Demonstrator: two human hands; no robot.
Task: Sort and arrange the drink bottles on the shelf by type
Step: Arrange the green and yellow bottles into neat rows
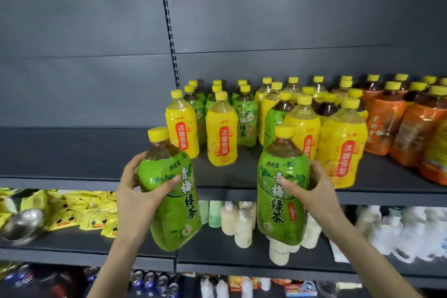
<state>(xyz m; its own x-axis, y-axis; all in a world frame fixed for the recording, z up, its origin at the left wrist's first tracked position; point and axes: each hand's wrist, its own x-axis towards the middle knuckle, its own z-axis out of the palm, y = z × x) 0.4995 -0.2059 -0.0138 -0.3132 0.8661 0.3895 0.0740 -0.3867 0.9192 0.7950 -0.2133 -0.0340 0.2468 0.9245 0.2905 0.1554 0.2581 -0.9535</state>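
While L hand [135, 191] clamps one tea-filled green btl [174, 215], R hand [314, 187] clamps 2nd green btl [275, 222].

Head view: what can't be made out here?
- Back-row bottles: labels hidden by the yellow-label bottles in front, head view.
- Orange-label bottles: rightmost ones cut off by the frame's right edge.
- White containers, lower right: blurred, type unreadable.
- Cans, bottom edge: blurred, brand unreadable.
- Right hand: fingers hidden behind its green tea bottle.
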